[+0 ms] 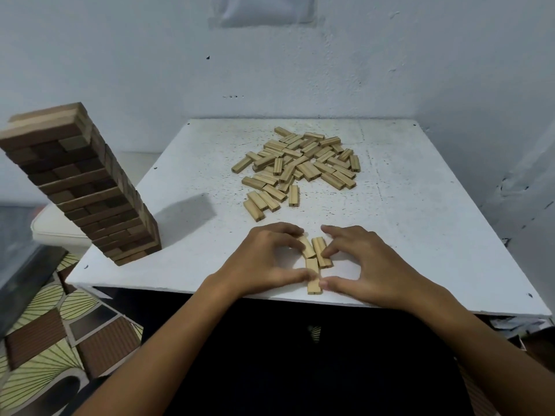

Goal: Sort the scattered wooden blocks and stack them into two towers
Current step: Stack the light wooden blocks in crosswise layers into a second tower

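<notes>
One dark tower (87,187) stands finished at the table's (420,235) left. Both hands, left (264,259) and right (363,262), pinch three light blocks (315,259) near the front edge, seemingly the second tower's base; the pile (300,163) waits.

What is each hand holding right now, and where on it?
Left hand and right hand both pinch three light blocks lying flat near the table edge, fingertips on their sides and ends; nothing is lifted.
</notes>
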`<state>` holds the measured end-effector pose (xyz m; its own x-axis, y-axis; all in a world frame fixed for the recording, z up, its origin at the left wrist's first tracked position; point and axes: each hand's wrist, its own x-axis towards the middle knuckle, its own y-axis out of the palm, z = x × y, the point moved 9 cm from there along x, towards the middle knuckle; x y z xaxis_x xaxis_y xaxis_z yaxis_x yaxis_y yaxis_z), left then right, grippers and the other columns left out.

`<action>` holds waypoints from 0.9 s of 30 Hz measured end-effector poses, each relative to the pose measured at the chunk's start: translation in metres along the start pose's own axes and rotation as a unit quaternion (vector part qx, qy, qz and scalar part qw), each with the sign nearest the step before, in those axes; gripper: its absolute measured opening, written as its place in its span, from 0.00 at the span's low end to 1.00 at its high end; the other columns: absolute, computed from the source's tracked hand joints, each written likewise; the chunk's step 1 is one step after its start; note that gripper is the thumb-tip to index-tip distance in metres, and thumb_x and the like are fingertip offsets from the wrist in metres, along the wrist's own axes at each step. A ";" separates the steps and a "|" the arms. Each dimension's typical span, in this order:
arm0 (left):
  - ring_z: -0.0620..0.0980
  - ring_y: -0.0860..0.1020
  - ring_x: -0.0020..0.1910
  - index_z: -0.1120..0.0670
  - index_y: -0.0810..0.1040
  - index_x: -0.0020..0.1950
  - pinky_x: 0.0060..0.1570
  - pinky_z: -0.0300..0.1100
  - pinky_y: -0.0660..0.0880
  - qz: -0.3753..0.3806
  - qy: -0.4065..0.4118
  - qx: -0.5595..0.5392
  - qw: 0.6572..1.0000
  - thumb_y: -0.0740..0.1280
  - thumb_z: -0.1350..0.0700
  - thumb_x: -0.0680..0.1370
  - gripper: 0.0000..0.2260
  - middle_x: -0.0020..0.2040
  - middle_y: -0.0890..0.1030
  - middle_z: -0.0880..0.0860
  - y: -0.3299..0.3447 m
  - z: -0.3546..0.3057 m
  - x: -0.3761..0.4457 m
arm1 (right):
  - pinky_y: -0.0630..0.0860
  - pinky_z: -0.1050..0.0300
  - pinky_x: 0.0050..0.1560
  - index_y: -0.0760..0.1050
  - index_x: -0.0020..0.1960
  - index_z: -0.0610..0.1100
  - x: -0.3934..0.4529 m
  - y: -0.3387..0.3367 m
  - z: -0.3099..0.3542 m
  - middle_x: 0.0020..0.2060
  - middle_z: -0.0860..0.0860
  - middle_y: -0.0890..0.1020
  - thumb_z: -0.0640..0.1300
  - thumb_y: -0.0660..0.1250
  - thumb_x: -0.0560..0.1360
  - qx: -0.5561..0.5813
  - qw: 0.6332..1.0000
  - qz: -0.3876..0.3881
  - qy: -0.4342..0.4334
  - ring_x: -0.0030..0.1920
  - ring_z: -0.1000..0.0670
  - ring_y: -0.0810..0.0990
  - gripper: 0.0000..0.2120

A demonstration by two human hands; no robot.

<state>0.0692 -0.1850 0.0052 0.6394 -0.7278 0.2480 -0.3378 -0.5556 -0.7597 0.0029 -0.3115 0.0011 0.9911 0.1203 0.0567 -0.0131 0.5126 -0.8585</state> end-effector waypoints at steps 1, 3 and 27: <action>0.39 0.77 0.58 0.51 0.86 0.51 0.60 0.36 0.73 0.010 0.006 -0.004 1.000 0.75 0.36 0.64 0.24 0.60 0.81 0.47 0.001 -0.002 -0.001 | 0.57 0.62 0.65 0.76 0.57 0.56 0.000 0.002 0.000 0.72 0.61 0.65 0.63 0.72 0.68 -0.013 1.000 0.016 0.006 0.69 0.60 0.59 0.21; 0.39 0.77 0.59 0.52 0.86 0.51 0.60 0.37 0.74 0.023 0.015 -0.014 1.000 0.76 0.36 0.63 0.25 0.61 0.80 0.48 0.002 -0.004 -0.003 | 0.56 0.62 0.63 0.74 0.59 0.57 0.001 0.004 0.000 0.72 0.62 0.65 0.67 0.72 0.65 -0.026 0.999 0.032 0.016 0.69 0.59 0.60 0.26; 0.42 0.81 0.54 0.56 0.87 0.45 0.57 0.38 0.75 -0.046 0.001 -0.031 0.998 0.76 0.52 0.71 0.08 0.54 0.84 0.51 -0.015 0.013 -0.006 | 0.66 0.50 0.59 0.79 0.62 0.54 0.020 0.010 0.001 0.62 0.57 0.78 0.66 0.65 0.68 -0.031 0.997 -0.077 -0.008 0.62 0.52 0.69 0.27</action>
<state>0.0795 -0.1669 0.0075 0.6689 -0.6726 0.3165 -0.3187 -0.6442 -0.6953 0.0221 -0.3028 -0.0056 0.9787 0.0579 0.1968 0.1468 0.4724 -0.8691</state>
